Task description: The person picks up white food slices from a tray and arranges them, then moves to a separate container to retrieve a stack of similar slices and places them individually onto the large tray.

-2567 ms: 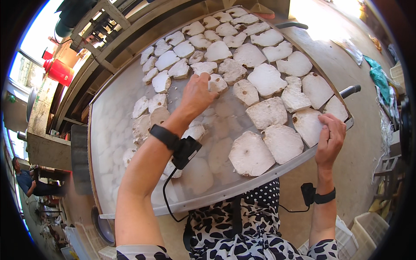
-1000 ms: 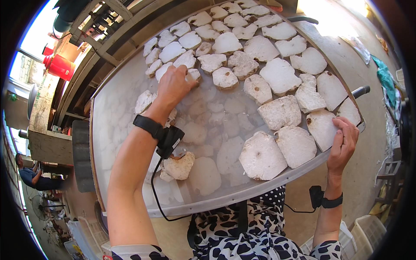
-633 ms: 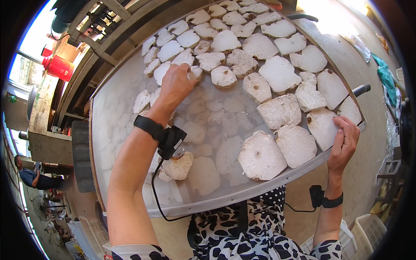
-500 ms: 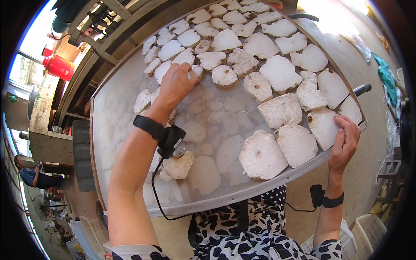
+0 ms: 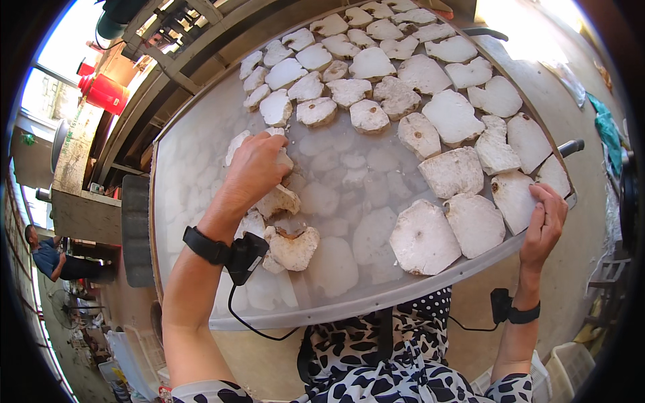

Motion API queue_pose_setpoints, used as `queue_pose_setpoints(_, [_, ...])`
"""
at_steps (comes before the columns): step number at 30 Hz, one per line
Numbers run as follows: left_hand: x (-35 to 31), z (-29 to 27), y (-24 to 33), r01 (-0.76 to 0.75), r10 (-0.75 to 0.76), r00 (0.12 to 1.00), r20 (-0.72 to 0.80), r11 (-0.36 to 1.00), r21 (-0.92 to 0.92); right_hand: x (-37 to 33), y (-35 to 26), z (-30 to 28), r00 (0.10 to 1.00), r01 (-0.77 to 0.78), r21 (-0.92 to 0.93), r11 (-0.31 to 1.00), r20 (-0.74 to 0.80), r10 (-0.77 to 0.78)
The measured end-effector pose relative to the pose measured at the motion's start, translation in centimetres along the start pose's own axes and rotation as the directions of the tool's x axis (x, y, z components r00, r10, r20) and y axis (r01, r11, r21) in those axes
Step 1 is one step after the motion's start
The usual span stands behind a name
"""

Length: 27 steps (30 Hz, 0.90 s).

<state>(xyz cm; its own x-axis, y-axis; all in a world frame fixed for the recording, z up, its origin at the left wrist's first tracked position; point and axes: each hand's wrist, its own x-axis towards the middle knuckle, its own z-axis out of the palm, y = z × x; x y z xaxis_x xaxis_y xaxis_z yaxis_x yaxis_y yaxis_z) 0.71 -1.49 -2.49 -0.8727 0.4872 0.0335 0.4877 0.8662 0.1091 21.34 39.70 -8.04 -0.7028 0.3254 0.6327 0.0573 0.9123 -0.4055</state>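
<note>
The mesh tray point(image 5: 195, 161) is carrying white slices point(image 5: 453, 117) on its far and right parts. A loose heap point(image 5: 292, 248) is lying toward the tray's left side. The left hand point(image 5: 256, 168), earlier farther away, is now bending over it; I cannot tell if it is grasping. The right hand point(image 5: 545, 225) is still resting at the tray's near right corner, grip unclear. One small slice point(image 5: 316, 112), earlier half covered, is now lying uncovered far-left on the tray.

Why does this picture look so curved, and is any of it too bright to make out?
In the head view, the fisheye lens bows the near edge of the tray; in the same head view, glare washes out the floor at upper right, while the pale slabs look clear.
</note>
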Motion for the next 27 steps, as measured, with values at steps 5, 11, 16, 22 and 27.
queue_pose_setpoints(5, [0.6, 0.1, -0.4, 0.004, -0.004, 1.000, 0.028, 1.000, 0.007, -0.1, 0.1, 0.0, 1.000, 0.001, -0.001, 1.000, 0.008, -0.001])
queue_pose_setpoints(11, [2.0, -1.3, -1.9, 0.237, -0.154, 0.963, 0.219, 0.872, -0.429, -0.1, 0.1, 0.1, 1.000, -0.004, -0.005, 1.000, 0.004, 0.004])
queue_pose_setpoints(16, [5.1, -0.9, -1.2, 0.257, -0.184, 0.966, 0.182, 0.628, -0.734, -0.1, 0.0, 0.1, 1.000, -0.003, 0.002, 1.000, 0.004, 0.003])
queue_pose_setpoints(22, [7.3, 2.5, 2.2, 0.302, -0.235, 0.952, 0.197, 0.611, -0.732, 0.0, 0.1, 0.1, 1.000, -0.013, 0.020, 1.000, 0.005, 0.013])
queue_pose_setpoints(27, [5.2, 2.9, 4.2, -0.060, 0.049, 0.997, -0.052, 0.971, -0.233, 0.1, -0.3, 0.0, 1.000, -0.014, 0.001, 1.000, 0.001, 0.014])
